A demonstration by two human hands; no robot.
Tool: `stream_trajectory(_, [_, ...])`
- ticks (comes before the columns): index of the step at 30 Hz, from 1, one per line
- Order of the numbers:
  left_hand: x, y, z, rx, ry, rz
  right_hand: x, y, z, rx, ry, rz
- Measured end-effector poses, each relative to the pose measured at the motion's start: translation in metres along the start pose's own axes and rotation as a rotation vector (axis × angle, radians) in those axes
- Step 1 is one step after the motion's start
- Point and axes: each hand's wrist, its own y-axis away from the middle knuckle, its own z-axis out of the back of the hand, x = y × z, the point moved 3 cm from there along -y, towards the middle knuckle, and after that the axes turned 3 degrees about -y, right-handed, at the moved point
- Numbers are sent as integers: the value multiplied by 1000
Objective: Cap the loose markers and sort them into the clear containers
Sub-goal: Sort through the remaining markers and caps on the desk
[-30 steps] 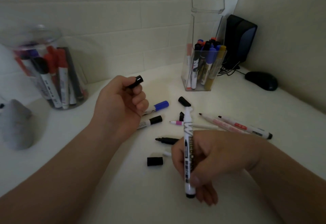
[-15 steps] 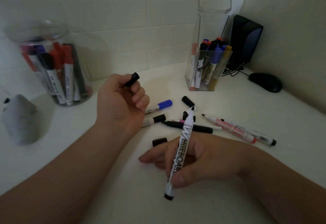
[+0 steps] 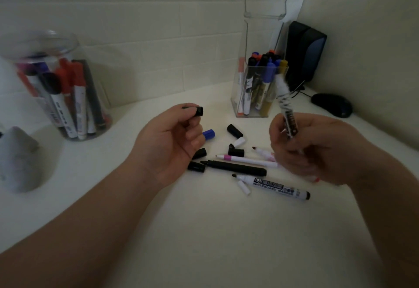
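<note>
A black cap [image 3: 199,111] is pinched between thumb and forefinger of the left hand [image 3: 170,145], held above the surface. A whiteboard marker [image 3: 287,115] is gripped in the curled fingers of the right hand [image 3: 317,151]. Its blurred far end points up and away, and whether the tip is bare cannot be told.

The capping step is judged to be in hand. The cap's open mouth must be turned toward the tip, lined up and pressed home before a container is chosen.

On the white countertop [image 3: 204,231] between the hands lie an uncapped black marker [image 3: 235,166], a pink-tipped pen [image 3: 246,159], a second whiteboard marker [image 3: 275,186] and loose black caps [image 3: 234,130]. A round clear jar [image 3: 45,40] is set well to the left and a square clear container [image 3: 235,104] at the back right, both holding markers. A tiled wall [image 3: 158,27], a black speaker [image 3: 306,54] and a black mouse [image 3: 332,105] are seen behind.
</note>
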Motion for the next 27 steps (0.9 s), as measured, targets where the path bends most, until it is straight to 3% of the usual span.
stream_trajectory(4, [3, -1, -2, 4, -24, 2, 10, 9, 6, -167, 271, -52])
stream_trajectory(9, [6, -1, -3, 57, 13, -9, 23, 12, -19, -361, 871, 168])
stream_trajectory(21, [11, 6, -9, 211, -132, -19, 23, 13, -29, -350, 1013, 238])
stream_trajectory(27, [15, 8, -8, 215, -260, -67, 20, 14, -35, -388, 1216, 353])
